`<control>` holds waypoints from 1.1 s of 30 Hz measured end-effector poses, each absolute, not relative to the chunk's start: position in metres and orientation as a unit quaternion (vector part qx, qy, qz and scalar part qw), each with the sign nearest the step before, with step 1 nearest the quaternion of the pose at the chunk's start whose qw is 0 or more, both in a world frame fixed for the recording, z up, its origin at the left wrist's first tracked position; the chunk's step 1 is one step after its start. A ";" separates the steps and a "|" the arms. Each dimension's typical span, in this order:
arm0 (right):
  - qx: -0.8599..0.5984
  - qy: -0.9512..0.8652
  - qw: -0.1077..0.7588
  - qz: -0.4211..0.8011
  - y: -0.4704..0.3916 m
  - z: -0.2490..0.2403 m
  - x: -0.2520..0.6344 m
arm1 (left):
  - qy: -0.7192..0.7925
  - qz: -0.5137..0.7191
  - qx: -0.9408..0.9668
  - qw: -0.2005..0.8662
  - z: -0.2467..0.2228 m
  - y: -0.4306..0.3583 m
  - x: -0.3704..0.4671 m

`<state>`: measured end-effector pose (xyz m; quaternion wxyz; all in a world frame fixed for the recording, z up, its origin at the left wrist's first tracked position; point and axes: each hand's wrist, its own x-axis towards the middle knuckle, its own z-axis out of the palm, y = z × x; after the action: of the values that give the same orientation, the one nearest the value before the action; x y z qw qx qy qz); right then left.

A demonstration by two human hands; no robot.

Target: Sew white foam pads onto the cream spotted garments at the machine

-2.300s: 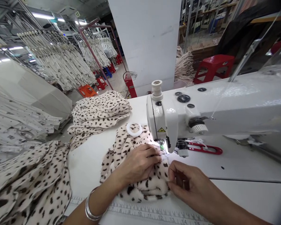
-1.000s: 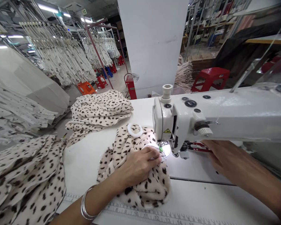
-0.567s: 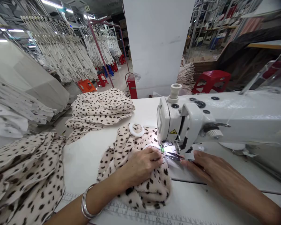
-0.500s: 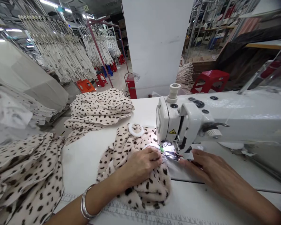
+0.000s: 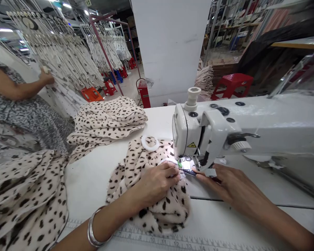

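Note:
My left hand (image 5: 157, 181) pinches the edge of a spotted, plush cream fabric piece (image 5: 170, 209) just left of the sewing machine's needle area. A white ring (image 5: 150, 143) lies on the far part of that fabric. Below the machine head (image 5: 188, 136), my right hand (image 5: 222, 181) is closed around small thread snips (image 5: 189, 172), whose dark blades point left at the fabric edge near my left fingertips. Part of the snips is hidden by my fingers and the machine. A green spot (image 5: 179, 164) shows beside the lit needle plate.
Folded spotted fabric (image 5: 110, 120) lies at the back left of the table, with another heap (image 5: 28, 198) at the near left. A printed ruler (image 5: 157, 240) runs along the front. Beyond stand a white pillar (image 5: 170, 52), a red stool (image 5: 232, 85) and a co-worker (image 5: 21, 94) beside hanging garments.
The right-hand fingers have shifted slightly left along the snips, and less blade shows. My left hand keeps its hold on the fabric. A co-worker has come into view at the left.

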<state>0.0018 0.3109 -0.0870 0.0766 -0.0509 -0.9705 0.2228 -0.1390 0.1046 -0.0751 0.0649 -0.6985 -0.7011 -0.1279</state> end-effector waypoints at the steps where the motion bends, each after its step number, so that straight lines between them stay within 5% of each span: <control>1: -0.053 -0.972 0.074 0.219 0.310 -0.087 0.002 | -0.699 -0.127 -0.700 0.069 -0.075 0.105 -0.140; 17: -0.060 -0.982 0.097 0.154 0.305 -0.085 -0.005 | -0.679 -0.117 -0.720 0.086 -0.079 0.107 -0.158; 33: -0.061 -0.960 0.129 0.241 0.303 -0.085 -0.005 | -0.677 -0.139 -0.717 0.093 -0.075 0.109 -0.156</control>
<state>-0.0054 0.3030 -0.0850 0.1287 -0.0610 -0.9599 0.2415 -0.1560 0.1093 -0.0751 0.0933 -0.7171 -0.6765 -0.1392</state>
